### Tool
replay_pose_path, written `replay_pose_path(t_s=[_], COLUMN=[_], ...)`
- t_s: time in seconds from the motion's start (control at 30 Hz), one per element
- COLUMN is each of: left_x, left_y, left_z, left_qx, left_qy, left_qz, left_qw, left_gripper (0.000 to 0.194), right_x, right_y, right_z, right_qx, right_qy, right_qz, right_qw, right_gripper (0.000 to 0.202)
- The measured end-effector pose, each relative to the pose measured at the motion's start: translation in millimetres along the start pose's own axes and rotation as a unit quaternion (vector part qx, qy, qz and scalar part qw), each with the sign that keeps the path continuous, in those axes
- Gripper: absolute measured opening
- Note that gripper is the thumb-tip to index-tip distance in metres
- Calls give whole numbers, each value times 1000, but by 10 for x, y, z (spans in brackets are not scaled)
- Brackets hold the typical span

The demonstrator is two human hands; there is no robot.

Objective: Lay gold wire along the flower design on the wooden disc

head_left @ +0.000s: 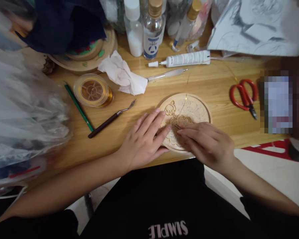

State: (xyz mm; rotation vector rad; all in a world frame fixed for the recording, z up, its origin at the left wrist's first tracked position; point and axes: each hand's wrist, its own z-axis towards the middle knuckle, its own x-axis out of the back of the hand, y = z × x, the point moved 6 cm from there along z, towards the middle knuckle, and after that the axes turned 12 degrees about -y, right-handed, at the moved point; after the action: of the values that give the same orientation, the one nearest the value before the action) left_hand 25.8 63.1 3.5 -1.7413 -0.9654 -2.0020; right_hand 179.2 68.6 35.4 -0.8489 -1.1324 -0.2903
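A round wooden plate (206, 111) lies near the table's front edge, with pencil lines and gold wire (169, 108) bent into outlines on its face. My left hand (146, 136) rests over the plate's left side, fingers spread and palm down, fingertips on the plate. My right hand (206, 141) is over the lower right part, closed in a pinch on the tips of thin metal tweezers (177, 126), most of which the fingers hide. The tweezers' points are at the wire in the plate's middle. A loose strand of gold wire rises from the plate toward the back.
Left of the plate are a dark-handled tool (107, 123), a green pencil (78, 106), a wire spool (92, 90) and crumpled tissue (124, 74). Behind are a white tube (188, 59), a metal-tipped pen tool (166, 74) and bottles (153, 33). Red-handled pliers (244, 96) lie right.
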Motion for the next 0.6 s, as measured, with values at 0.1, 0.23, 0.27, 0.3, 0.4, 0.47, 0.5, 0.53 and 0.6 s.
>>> replay_pose_path(t_s=[0.1,0.23,0.27,0.3,0.4,0.47,0.5,0.53,0.6], left_x=[0,-4,-5,-7,-18,-28,-31,-31,-21], left_y=[5,9,9,10,10,7,6,9,35], left_z=[-2,-4,-4,-5,-6,-10,-13,-18,-28], left_qx=[-1,2,2,2,0,2,4,4,-5], left_qy=[8,8,7,7,6,4,5,7,18], left_qz=[2,2,2,2,6,8,10,16,41], left_qw=[1000,1000,1000,1000,1000,1000,1000,1000,999], left_gripper=[51,51,51,51,50,51,52,53,51], right_x=[-15,-29,-31,-33,-5,63,113,170,292], right_y=[13,8,4,0,6,31,49,68,122], right_z=[-7,9,12,13,9,14,24,42,102], right_qx=[-13,-9,-7,-6,-4,10,22,41,78], right_qy=[-2,-7,-6,-5,-4,-5,-7,-13,-34], right_qz=[9,23,23,22,15,17,19,22,34], right_qw=[1000,1000,1000,1000,1000,1000,1000,999,996], right_gripper=[22,22,22,22,24,24,24,24,25])
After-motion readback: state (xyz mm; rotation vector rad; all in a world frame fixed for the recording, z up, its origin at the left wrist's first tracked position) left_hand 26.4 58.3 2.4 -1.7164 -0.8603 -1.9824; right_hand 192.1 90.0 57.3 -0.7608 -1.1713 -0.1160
